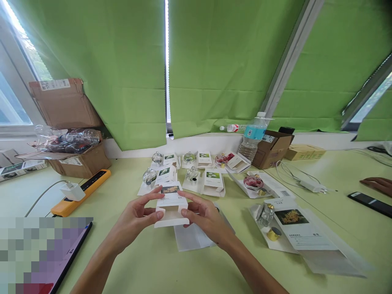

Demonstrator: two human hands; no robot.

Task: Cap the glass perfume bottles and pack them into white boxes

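My left hand (134,216) and my right hand (205,216) hold a small white card box (171,206) between them, fingertips on its sides and top. A small flower photo is printed on its upper face. Under it lies a white paper sheet (192,239). Just beyond my hands stand a clear glass bottle (150,176) and another (192,174), each on white card packaging beside a printed box. A red-filled glass bottle (253,182) lies further right. Nearer right, a glass bottle (265,215) and a gold cap (274,233) rest on an opened white carton (303,230).
An orange power strip (81,192) with a white plug lies at left, beside a tablet (67,253). At right are a white charger (312,186), a black phone (372,204) and a co-worker's hand (378,185). Cardboard boxes (79,159) and a water bottle (252,136) stand at the back.
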